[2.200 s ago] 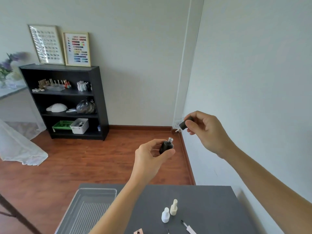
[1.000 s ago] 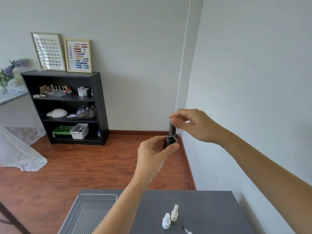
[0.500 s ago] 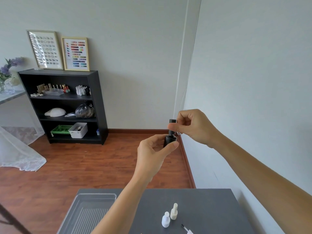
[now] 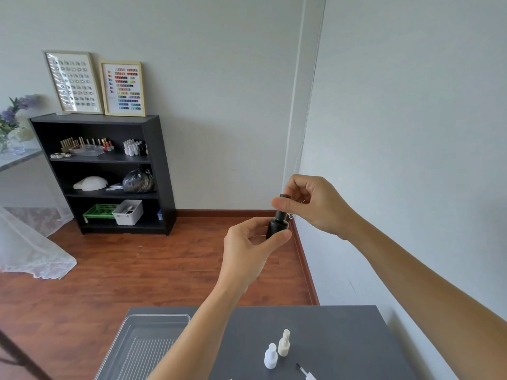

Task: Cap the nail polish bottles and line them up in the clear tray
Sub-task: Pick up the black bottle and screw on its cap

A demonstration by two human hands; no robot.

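Observation:
A black nail polish bottle (image 4: 277, 227) is held up in the air in front of me, gripped around its body by my left hand (image 4: 251, 249). Its black cap (image 4: 282, 212) sits on the bottle's neck, pinched at the top by the thumb and fingers of my right hand (image 4: 310, 204). The clear tray (image 4: 142, 346) lies at the left of the dark table (image 4: 343, 338); the part of it in view holds nothing. On the table stand a white bottle (image 4: 271, 356) and a cream bottle (image 4: 284, 343), close together.
A loose brush with a white cap (image 4: 306, 373) lies at the table's near edge. A wall runs along the table's right side. A black shelf unit (image 4: 109, 174) with small bottles and bins stands across the wooden floor at the left.
My right hand has brought the black cap from apart and to the right down onto the bottle's neck, and now pinches it there. The left hand has kept the bottle nearly still.

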